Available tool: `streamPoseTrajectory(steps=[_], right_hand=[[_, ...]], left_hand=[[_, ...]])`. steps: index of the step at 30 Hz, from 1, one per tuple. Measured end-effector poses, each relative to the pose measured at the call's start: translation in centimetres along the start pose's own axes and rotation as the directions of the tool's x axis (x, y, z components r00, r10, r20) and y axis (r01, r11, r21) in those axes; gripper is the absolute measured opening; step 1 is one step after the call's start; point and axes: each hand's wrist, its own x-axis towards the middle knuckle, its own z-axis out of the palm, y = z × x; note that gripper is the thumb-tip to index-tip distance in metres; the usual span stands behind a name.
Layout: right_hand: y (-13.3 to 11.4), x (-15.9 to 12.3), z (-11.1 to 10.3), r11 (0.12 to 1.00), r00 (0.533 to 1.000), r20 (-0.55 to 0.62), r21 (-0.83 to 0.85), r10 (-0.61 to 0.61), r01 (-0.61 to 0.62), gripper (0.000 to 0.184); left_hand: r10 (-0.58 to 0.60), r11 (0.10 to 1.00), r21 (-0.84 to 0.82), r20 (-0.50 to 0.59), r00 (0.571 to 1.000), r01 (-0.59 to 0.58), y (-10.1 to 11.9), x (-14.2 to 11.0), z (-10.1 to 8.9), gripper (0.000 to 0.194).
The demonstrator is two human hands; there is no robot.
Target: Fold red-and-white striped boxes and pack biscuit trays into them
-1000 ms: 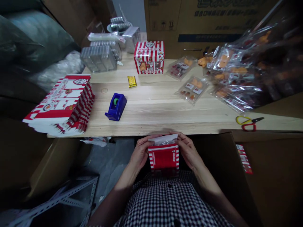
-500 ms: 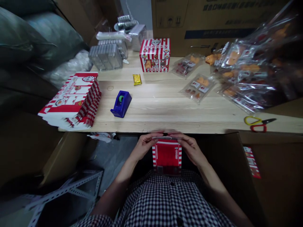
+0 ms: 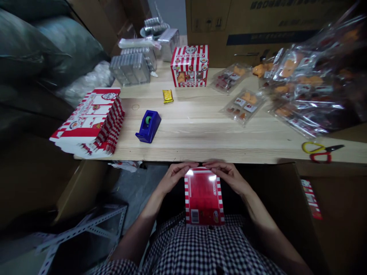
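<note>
A red box with striped red-and-white edges is held low in front of my body, its printed red face with a barcode turned up towards me. My left hand grips its far left corner, thumb on the red face and fingers over the far edge. At the far right corner my right hand grips it the same way. The white flap at the box's far end no longer shows. What lies inside the box is hidden.
On the table are a blue tape dispenser, a yellow packet, a finished striped box and stacked flat cartons. Clear packs lie right, near scissors. An open carton stands at lower right.
The box's white end flap has been folded down by both hands. The box has tilted, showing more of its red face and the barcode. The view has swung slightly left.
</note>
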Motion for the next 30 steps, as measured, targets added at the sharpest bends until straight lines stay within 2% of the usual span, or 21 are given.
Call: streamPoseTrajectory(steps=[3,5,9,14,20,25,30], right_hand=[[-1.5,0.6,0.0,0.999,0.999,0.039,0.028,0.028,-0.029,0.017],[-2.7,1.0,-0.1,0.998,0.996,0.078,0.040,0.054,-0.057,0.017],[-3.9,1.3,-0.1,0.991,0.983,0.142,0.043,0.118,-0.125,0.026],[-3.7,1.6,0.0,0.984,0.982,0.078,0.036,0.169,-0.172,0.019],[-4.2,2.0,-0.4,0.977,0.973,0.091,0.028,0.210,-0.213,0.022],[-4.4,2.3,-0.3,0.982,0.978,0.096,0.004,0.187,-0.189,0.021],[-4.0,1.6,-0.2,0.988,0.981,0.124,-0.045,0.150,-0.146,0.024]], left_hand=[[0.004,1.000,0.025,0.011,1.000,-0.005,1.4,0.5,-0.1,0.028],[-0.013,0.999,0.033,0.072,0.997,0.011,2.6,1.0,-0.2,0.023],[-0.034,0.998,0.063,0.181,0.983,0.023,4.1,1.5,-0.5,0.034],[-0.049,0.987,0.157,0.159,0.986,0.024,4.0,1.9,-0.6,0.029],[-0.077,0.981,0.189,0.176,0.981,0.043,4.1,2.2,-0.5,0.031],[-0.107,0.984,0.159,0.182,0.977,0.078,4.2,2.3,-0.5,0.029],[-0.092,0.971,0.234,0.155,0.984,0.054,4.1,2.0,-0.6,0.026]])
